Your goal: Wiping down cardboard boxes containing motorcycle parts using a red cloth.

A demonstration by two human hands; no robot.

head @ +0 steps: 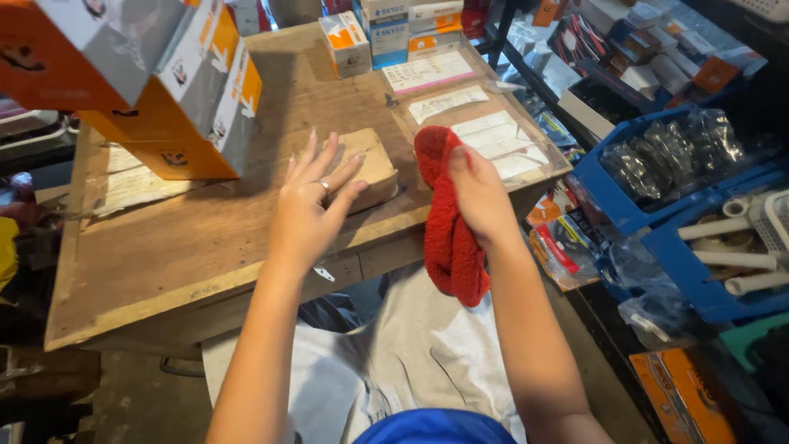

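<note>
My left hand (311, 205) rests flat, fingers spread, on a small brown cardboard box (371, 164) that lies near the front edge of a worn wooden table (164, 255). A ring shows on one finger. My right hand (477, 193) grips a red fluffy cloth (448, 238). The cloth's top sits on the table edge just right of the box, and the rest hangs down over the front.
Orange and grey cartons (177, 90) are stacked at the table's back left. Smaller boxes (386, 33) stand at the back, with paper sheets under clear plastic (485, 123) on the right. Blue crates (682, 189) with bagged parts and white pipes fill the floor at right.
</note>
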